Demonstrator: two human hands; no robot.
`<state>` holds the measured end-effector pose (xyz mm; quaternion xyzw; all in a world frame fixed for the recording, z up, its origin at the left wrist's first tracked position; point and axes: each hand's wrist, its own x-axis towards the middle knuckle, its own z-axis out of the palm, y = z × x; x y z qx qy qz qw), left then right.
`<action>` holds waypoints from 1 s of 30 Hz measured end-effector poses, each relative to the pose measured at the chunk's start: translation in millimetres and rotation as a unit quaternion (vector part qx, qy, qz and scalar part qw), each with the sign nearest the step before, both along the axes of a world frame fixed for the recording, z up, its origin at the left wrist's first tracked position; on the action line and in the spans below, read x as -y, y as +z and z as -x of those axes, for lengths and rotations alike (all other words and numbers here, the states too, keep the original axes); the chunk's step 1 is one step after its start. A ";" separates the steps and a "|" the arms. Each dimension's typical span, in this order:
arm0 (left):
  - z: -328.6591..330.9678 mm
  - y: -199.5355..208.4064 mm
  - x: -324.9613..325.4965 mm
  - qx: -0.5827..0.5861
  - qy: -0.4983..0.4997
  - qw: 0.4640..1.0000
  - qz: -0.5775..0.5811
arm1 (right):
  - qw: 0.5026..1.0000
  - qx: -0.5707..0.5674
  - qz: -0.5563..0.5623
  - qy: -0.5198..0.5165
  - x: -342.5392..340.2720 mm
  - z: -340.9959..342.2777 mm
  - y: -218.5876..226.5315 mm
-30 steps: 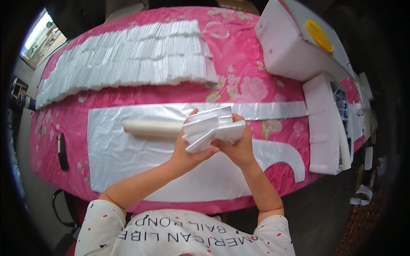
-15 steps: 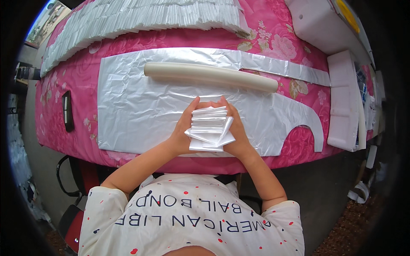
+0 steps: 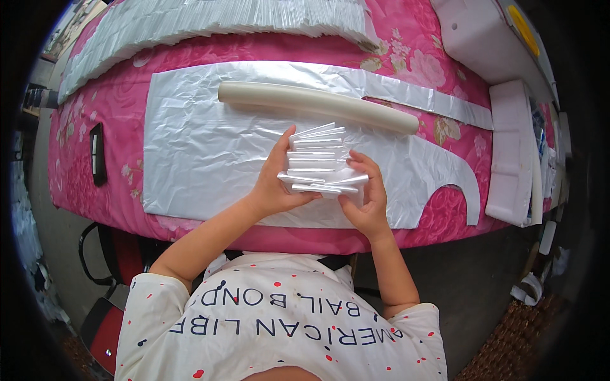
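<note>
Between my two hands stands a stack of folded white plastic sheets (image 3: 316,162), its shiny folded edges facing up and fanned unevenly. My left hand (image 3: 274,181) grips its left side, thumb below and fingers reaching up along it. On the right side, my right hand (image 3: 370,200) curls around the lower corner with fingers and thumb. Beneath the hands a white plastic apron (image 3: 197,152) lies spread flat, slightly wrinkled, with curved cut-outs at its right end. A long cream-coloured tube (image 3: 318,105) rests across the apron, beyond the stack.
Long rows of folded white plastic sheets (image 3: 222,22) line the far side of the table. A pink floral cloth (image 3: 89,146) covers the table. At the left lies a dark narrow object (image 3: 97,154); white foam boxes (image 3: 510,152) stand at the right. A red chair (image 3: 108,333) is at lower left.
My right hand has loosened and shifted outward and down to the stack's lower right corner. The stack's folded edges have spread apart, while my left hand keeps its hold.
</note>
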<state>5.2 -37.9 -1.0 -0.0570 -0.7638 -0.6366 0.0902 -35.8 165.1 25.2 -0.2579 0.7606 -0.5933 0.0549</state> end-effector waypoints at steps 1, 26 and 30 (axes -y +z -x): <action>0.7 1.5 0.9 -0.003 -0.007 1.000 0.010 | 1.000 0.009 0.007 0.004 -3.2 -3.1 -1.4; 6.0 7.5 -9.0 -0.071 -0.043 0.995 0.064 | 0.920 0.291 0.260 0.035 33.0 15.8 -6.4; 4.1 -0.2 -11.8 -0.076 -0.026 0.994 0.077 | 0.921 0.296 0.235 0.091 41.6 8.5 -18.1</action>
